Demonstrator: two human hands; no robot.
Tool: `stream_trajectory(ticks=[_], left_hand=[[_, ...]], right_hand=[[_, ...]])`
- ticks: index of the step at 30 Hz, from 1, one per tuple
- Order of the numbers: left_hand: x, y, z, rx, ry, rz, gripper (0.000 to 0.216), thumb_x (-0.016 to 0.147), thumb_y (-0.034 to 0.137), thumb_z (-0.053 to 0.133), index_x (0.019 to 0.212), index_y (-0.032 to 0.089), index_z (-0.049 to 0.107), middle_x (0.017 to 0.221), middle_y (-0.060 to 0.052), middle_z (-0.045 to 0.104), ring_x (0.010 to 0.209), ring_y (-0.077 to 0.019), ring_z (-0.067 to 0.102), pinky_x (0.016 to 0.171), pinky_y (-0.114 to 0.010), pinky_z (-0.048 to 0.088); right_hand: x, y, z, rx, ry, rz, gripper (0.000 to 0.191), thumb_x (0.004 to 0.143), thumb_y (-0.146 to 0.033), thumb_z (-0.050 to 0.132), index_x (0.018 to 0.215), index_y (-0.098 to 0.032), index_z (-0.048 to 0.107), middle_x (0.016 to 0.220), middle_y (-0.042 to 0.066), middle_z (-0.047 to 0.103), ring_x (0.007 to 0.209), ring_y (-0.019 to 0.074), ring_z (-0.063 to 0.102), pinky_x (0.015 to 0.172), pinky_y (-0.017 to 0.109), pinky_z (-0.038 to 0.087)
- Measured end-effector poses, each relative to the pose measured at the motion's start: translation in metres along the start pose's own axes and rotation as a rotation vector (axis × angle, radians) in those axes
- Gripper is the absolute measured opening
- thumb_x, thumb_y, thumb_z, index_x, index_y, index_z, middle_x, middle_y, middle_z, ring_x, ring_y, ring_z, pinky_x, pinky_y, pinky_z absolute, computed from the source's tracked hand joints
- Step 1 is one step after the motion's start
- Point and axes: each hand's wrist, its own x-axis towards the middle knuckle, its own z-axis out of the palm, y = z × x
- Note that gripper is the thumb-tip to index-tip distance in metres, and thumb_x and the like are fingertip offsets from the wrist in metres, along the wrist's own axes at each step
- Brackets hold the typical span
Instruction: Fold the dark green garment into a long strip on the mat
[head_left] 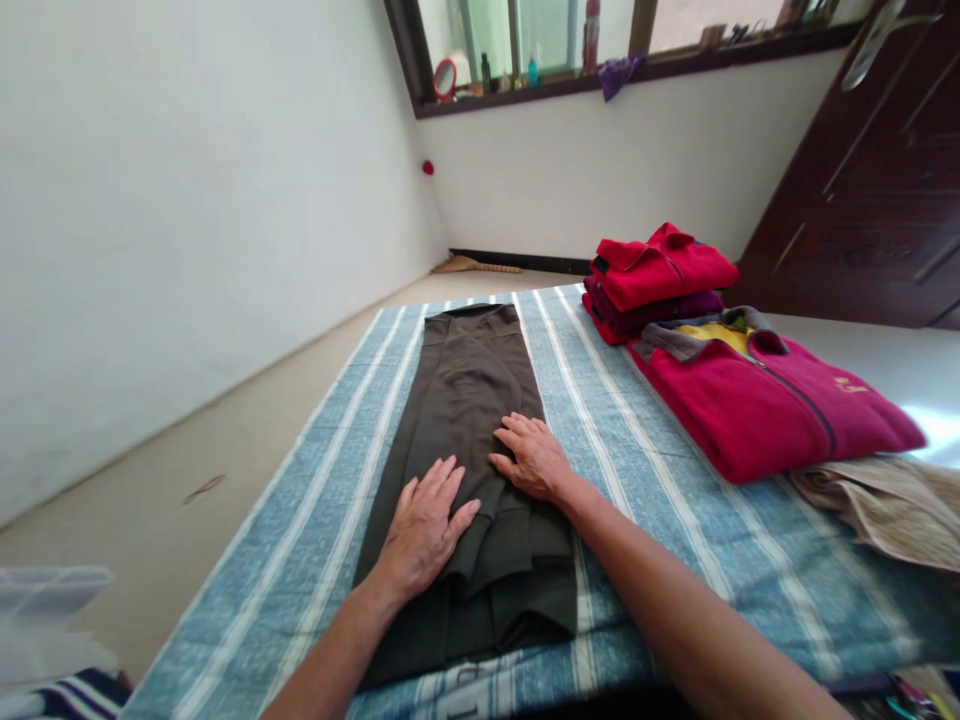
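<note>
A dark grey-brown garment [472, 385], folded into a long strip, lies flat on the blue and white striped bed cover [330, 450]. Its layers overlap near the close end, where the edges show some creases. My left hand [427, 520] rests palm down on the middle of the cloth, fingers stretched out. Farther up and to the right, my right hand [534, 458] lies flat on the garment close to its right edge, fingers apart. Neither hand grips the fabric.
Right of the garment stands a stack of folded red and purple clothes [660, 275]. Nearer lies a folded crimson zip jacket [765, 400] beside a beige cloth [892, 505]. A broom [476, 264] lies on the floor by the wall. A brown door [862, 170] is at the right.
</note>
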Motion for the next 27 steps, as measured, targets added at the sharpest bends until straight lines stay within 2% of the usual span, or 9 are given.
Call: stream_trajectory(ticks=[5,8,10,14,17,22,27], left_hand=[[-0.005,0.006,-0.005,0.059,0.012,-0.012,0.051,0.093,0.048,0.039,0.131,0.017,0.051,0.143,-0.014,0.044,0.134,-0.0273,0.037,0.107,-0.051,0.032],[-0.014,0.011,-0.008,0.097,0.042,-0.021,0.058,0.091,0.055,0.038,0.133,0.016,0.049,0.145,-0.015,0.040,0.136,-0.0292,0.032,0.108,-0.052,0.029],[-0.020,0.014,-0.008,0.105,0.010,-0.053,0.066,0.090,0.059,0.036,0.136,0.014,0.046,0.147,-0.015,0.036,0.137,-0.0299,0.029,0.109,-0.052,0.027],[-0.027,0.015,-0.002,0.088,-0.075,-0.110,0.072,0.089,0.062,0.033,0.140,0.012,0.040,0.149,-0.015,0.032,0.139,-0.0295,0.026,0.109,-0.052,0.027],[-0.028,0.014,0.003,0.084,-0.045,-0.100,0.071,0.089,0.062,0.034,0.141,0.014,0.038,0.150,-0.015,0.031,0.139,-0.0293,0.026,0.109,-0.052,0.026],[-0.029,0.013,0.004,0.076,-0.054,-0.097,0.071,0.089,0.061,0.034,0.142,0.013,0.037,0.150,-0.017,0.029,0.139,-0.0301,0.025,0.109,-0.052,0.026],[-0.029,0.013,0.006,0.075,-0.024,-0.097,0.069,0.089,0.061,0.037,0.141,0.016,0.038,0.150,-0.015,0.032,0.139,-0.0286,0.026,0.109,-0.050,0.025]], right_hand=[[-0.004,0.000,-0.002,-0.014,0.024,-0.013,0.034,0.089,-0.037,0.056,0.115,-0.017,0.060,0.134,0.013,0.051,0.130,0.0262,0.040,0.105,0.044,0.030],[-0.012,-0.008,-0.009,-0.051,0.048,-0.050,0.035,0.088,-0.037,0.057,0.116,-0.017,0.059,0.134,0.014,0.051,0.129,0.0271,0.041,0.106,0.047,0.030],[-0.020,-0.016,-0.013,-0.069,0.050,-0.096,0.035,0.087,-0.037,0.058,0.117,-0.018,0.058,0.134,0.014,0.051,0.129,0.0273,0.041,0.107,0.049,0.029],[-0.038,-0.035,-0.017,-0.077,-0.017,-0.191,0.027,0.088,-0.034,0.055,0.109,-0.019,0.061,0.125,0.011,0.058,0.123,0.0264,0.047,0.106,0.048,0.032],[-0.048,-0.041,-0.016,-0.061,-0.055,-0.193,0.019,0.091,-0.030,0.051,0.103,-0.020,0.063,0.120,0.010,0.061,0.119,0.0261,0.051,0.103,0.048,0.036],[-0.060,-0.044,-0.023,-0.030,-0.008,-0.178,0.015,0.087,-0.026,0.056,0.099,-0.020,0.063,0.119,0.012,0.061,0.115,0.0266,0.054,0.100,0.047,0.040],[-0.089,-0.050,-0.026,0.031,0.076,-0.190,0.017,0.088,-0.024,0.053,0.102,-0.021,0.062,0.117,0.011,0.063,0.113,0.0240,0.057,0.100,0.045,0.042]])
